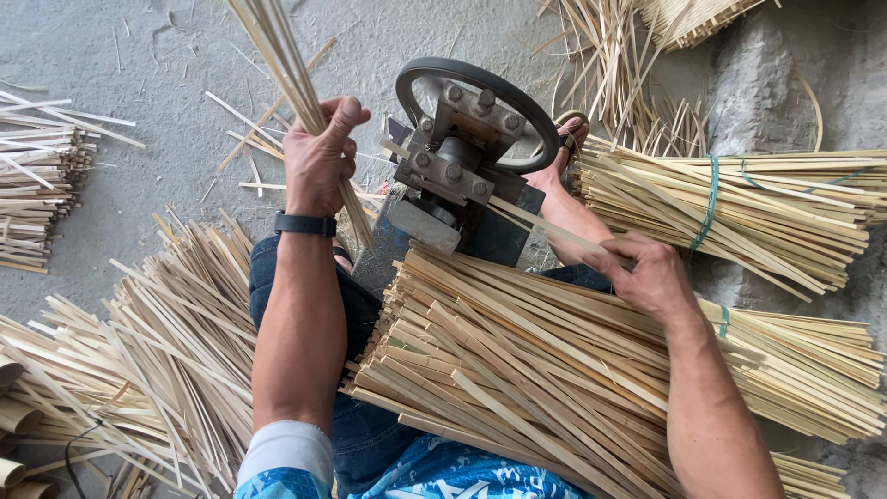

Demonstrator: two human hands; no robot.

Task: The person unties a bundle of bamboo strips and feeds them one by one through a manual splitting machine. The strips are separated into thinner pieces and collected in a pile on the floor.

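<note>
My left hand (pixel 319 152), with a black band on its wrist, grips a bunch of thin bamboo strips (pixel 288 65) that stands upright, left of a small metal machine (pixel 453 166) with a dark round wheel (pixel 480 81). My right hand (pixel 647 273) pinches a single bamboo strip (pixel 536 222) whose far end lies in the machine. A thick bundle of flat bamboo slats (pixel 517 360) rests across my lap, under my right forearm.
A tied bundle of bamboo strips (pixel 739 208) lies at the right with a green band. Loose strips are heaped at the left (pixel 176 333) and far left (pixel 37 180). A bare foot (pixel 554 162) rests behind the machine. The floor is grey concrete (pixel 139 55).
</note>
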